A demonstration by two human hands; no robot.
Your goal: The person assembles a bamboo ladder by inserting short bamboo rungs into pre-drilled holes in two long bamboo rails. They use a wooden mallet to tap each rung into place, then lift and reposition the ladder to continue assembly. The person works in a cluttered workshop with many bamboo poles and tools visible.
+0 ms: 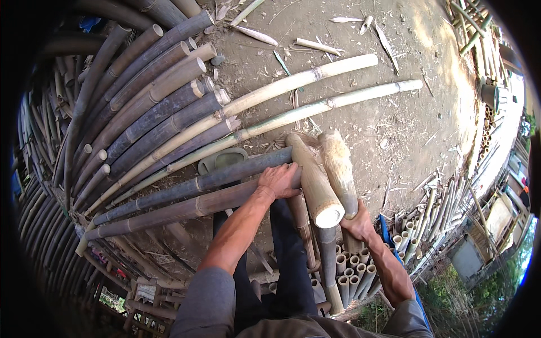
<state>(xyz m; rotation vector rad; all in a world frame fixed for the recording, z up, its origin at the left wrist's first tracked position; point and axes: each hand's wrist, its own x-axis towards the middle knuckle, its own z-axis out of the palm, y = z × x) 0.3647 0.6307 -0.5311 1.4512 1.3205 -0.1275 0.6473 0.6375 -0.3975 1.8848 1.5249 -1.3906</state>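
Observation:
My left hand (277,180) is closed over the near end of a dark bamboo pole (186,209), its fingers curled round it. Just beyond lies a second dark pole (214,177), its end meeting a thick pale bamboo block (315,180) with a cut round face toward me. On the right, my right hand (359,222) grips the narrow end of a wooden club (336,155), whose broad head looks frayed and fibrous. The club lies close alongside the block. Whether the two touch along their length, I cannot tell.
Long dark bamboo poles (152,96) fan out at left, with two pale poles (360,96) reaching across the dirt. An olive sandal (222,160) sits beyond the held poles. Short cut bamboo tubes (355,270) are bundled at lower right. Scraps litter the ground.

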